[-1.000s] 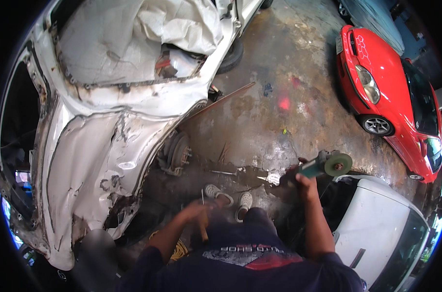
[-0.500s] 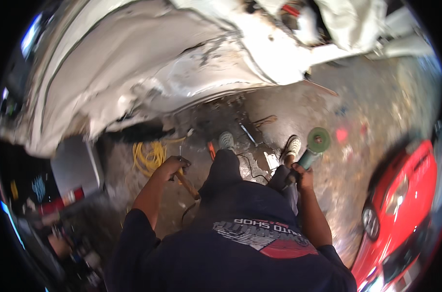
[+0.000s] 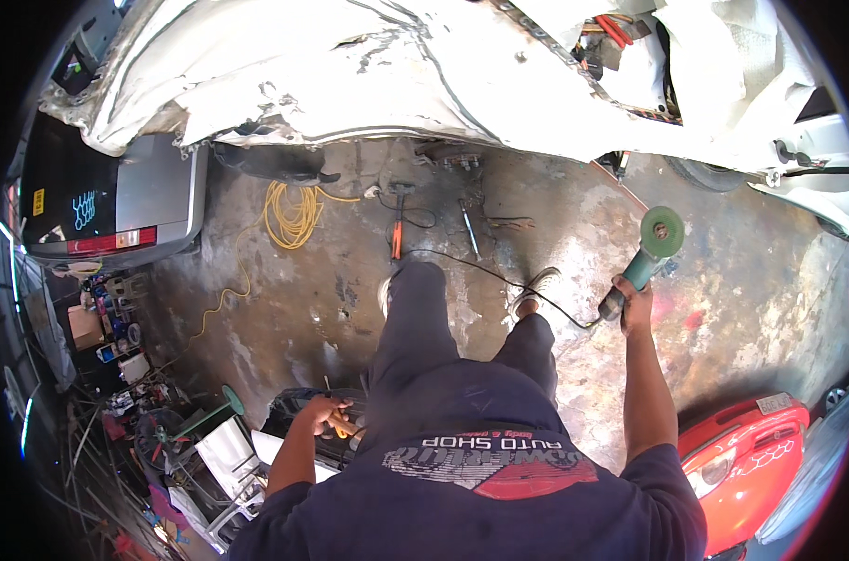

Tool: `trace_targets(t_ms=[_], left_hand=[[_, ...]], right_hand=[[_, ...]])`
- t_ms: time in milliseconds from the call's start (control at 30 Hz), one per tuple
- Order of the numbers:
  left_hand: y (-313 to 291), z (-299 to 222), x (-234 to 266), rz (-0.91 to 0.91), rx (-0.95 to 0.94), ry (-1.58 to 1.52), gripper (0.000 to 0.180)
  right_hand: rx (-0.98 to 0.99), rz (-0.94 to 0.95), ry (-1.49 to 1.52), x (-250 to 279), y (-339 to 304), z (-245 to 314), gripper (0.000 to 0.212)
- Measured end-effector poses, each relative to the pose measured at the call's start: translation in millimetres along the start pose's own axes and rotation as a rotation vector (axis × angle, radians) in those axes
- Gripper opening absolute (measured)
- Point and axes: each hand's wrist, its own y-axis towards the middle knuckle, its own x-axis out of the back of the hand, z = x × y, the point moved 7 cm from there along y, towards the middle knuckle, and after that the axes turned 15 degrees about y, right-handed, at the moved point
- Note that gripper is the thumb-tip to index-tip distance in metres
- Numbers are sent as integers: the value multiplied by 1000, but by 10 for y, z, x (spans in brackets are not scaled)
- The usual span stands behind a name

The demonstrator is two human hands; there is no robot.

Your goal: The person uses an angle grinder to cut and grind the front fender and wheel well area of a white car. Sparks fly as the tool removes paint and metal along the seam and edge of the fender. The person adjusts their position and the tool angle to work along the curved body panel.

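Note:
My right hand [image 3: 635, 303] is wrapped round the body of a green angle grinder [image 3: 642, 268], held out to the right above the floor. A green disc [image 3: 662, 231] faces up at its far end, and a black cord [image 3: 555, 307] trails from its back toward the left. Low on the left, my left hand [image 3: 327, 413] is closed on a wooden-handled tool [image 3: 344, 428]. A thin metal rod stands up beside those fingers; the tool's head is hidden by the hand.
A damaged white car body [image 3: 284, 79] spans the far side. An orange-handled tool [image 3: 397, 234], a metal bar [image 3: 468, 229] and a coiled yellow hose [image 3: 293, 215] lie on the stained floor. Left stands a dark car [image 3: 153, 201]; right, a red car [image 3: 751, 467]. Clutter fills the lower left.
My view has swung, bringing more floor and the lower-left clutter into sight. The grinder has moved outward to the right, and my left hand sits lower, nearer my body. Both grips stay the same.

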Motion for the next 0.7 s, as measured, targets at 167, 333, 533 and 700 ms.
trace_targets(t_ms=[167, 333, 533, 700], left_hand=[[-331, -990, 111, -86, -33, 41, 25], [-288, -1593, -114, 207, -170, 142, 29], [898, -316, -941, 729, -183, 258, 46], [730, 293, -1356, 550, -130, 166, 41]], right_hand=[[22, 32, 222, -141, -222, 342, 46], [58, 17, 174, -360, -828, 762, 64], [7, -67, 104, -417, -1684, 867, 67], [9, -104, -19, -454, -2122, 915, 62]])
